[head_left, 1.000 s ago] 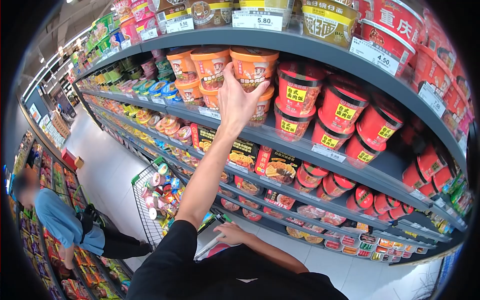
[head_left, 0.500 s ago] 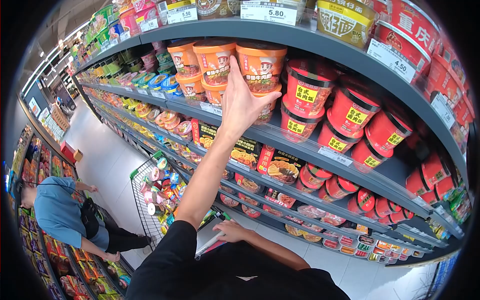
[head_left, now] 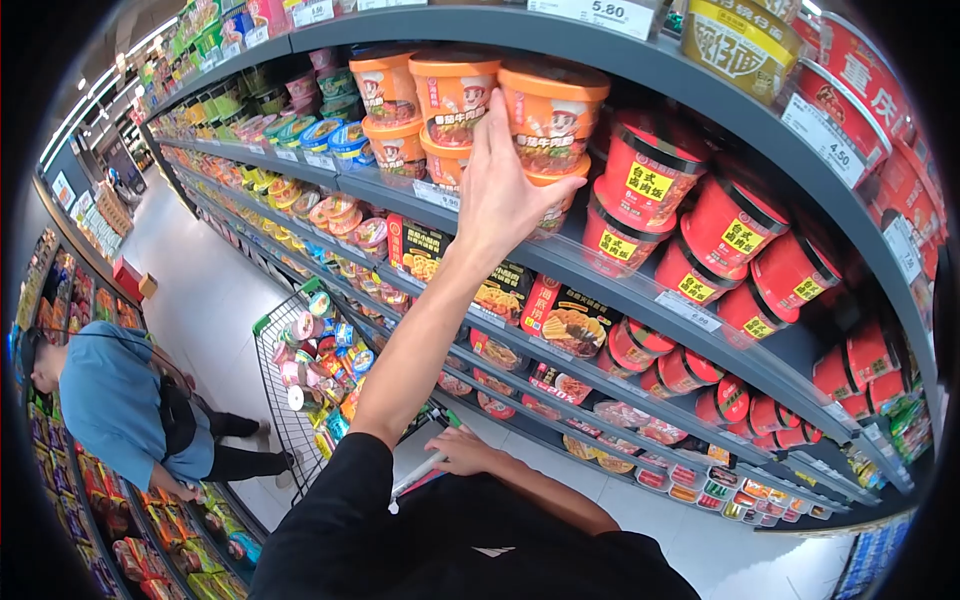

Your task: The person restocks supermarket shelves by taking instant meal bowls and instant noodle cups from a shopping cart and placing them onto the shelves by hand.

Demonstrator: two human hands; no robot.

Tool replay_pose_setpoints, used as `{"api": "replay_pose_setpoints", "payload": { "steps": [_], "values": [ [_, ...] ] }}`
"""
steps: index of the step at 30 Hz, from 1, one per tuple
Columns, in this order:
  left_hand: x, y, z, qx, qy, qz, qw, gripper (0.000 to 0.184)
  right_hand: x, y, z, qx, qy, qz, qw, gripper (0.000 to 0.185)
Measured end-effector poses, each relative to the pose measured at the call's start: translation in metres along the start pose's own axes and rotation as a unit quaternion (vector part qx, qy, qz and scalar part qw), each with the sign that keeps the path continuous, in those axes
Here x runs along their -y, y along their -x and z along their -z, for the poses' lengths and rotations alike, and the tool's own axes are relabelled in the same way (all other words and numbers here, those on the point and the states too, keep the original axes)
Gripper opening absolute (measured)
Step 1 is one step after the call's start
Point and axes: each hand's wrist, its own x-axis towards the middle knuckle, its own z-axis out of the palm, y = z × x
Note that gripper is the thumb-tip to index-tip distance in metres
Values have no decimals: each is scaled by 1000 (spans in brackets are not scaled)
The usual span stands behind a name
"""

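My left hand reaches up to a shelf of stacked orange instant-meal tubs. Its fingers lie along the left side of the upper right orange tub, in the gap beside the neighbouring orange tub; the thumb extends to the right, near the tub's lower edge. That tub sits above another orange one, partly hidden by my hand. Lower down, my right hand is closed round the cart handle close to my body. The shopping cart is filled with colourful packaged food, including cups.
Red tubs with black lids are stacked right of the orange ones. Boxed meals stand on the shelf below. A person in a blue shirt stands left of the cart, near another stocked shelf. The aisle floor runs beyond them.
The view has shifted slightly, so the shelf sits higher and further right. My left hand stays at the orange tub. The person in blue has shifted position, one arm lower; my right hand stays put.
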Motion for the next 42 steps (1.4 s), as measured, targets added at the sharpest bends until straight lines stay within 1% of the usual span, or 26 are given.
{"api": "replay_pose_setpoints", "payload": {
  "steps": [4,5,8,9,10,12,14,15,17,18,19,20,21,22,23,24,26,27,30,32,34,36,37,40,42],
  "values": [
    [2,4,-2,31,74,63,995,132,6,0,-1,5,25,-5,1000,44],
    [3,6,-1,29,83,61,994,131,8,1,-1,6,29,-8,1000,45],
    [8,24,12,-27,58,-2,998,127,11,-2,-5,2,44,-20,999,48],
    [10,36,22,-42,66,-17,997,120,8,-2,-13,-14,47,-17,999,51],
    [11,52,31,-62,74,-17,995,108,15,-3,-8,14,70,-30,997,56],
    [16,94,58,-58,91,-12,994,94,13,-4,-24,-89,85,-2,992,55],
    [28,151,81,-49,72,38,995,76,35,-6,2,5,70,-58,996,73],
    [41,184,92,-19,85,87,992,70,35,-6,2,-6,68,-53,996,72],
    [70,257,112,36,52,206,976,62,37,-11,-1,-2,81,-84,993,68],
    [91,299,126,86,23,267,960,56,38,-11,-4,0,87,-103,991,66],
    [108,334,146,110,10,290,951,50,39,-10,-6,-45,90,-89,991,61],
    [124,374,166,146,-45,324,933,44,40,-11,-8,-59,85,-94,990,61],
    [139,418,188,179,-51,394,900,41,41,-12,-9,-73,79,-101,989,61],
    [147,451,211,211,-79,425,877,39,43,-15,-11,-87,75,-108,988,61],
    [149,477,234,243,-106,456,850,38,46,-17,-11,-103,75,-110,986,51],
    [150,495,256,276,-121,469,830,37,48,-20,-15,-115,62,-126,983,46],
    [152,531,285,281,-136,504,805,37,51,-29,-22,-143,36,-159,976,36],
    [149,537,296,288,-138,511,798,37,56,-33,-21,-163,31,-164,972,26],
    [152,554,315,295,-128,539,779,38,55,-52,-31,-183,-10,-172,968,26],
    [167,567,316,280,-101,568,767,38,57,-67,-35,-191,-14,-152,970,30],
    [185,570,317,271,-90,574,767,40,66,-83,-34,-199,-10,-138,970,36],
    [211,577,317,264,-72,582,766,40,76,-96,-34,-204,2,-131,970,42],
    [225,578,316,241,-76,580,774,39,75,-101,-37,-184,18,-133,974,50],
    [279,574,316,232,-81,623,743,43,72,-107,-42,-165,47,-138,976,50],
    [326,582,311,238,-98,633,730,54,69,-106,-44,-165,43,-129,977,48]
  ]
}}
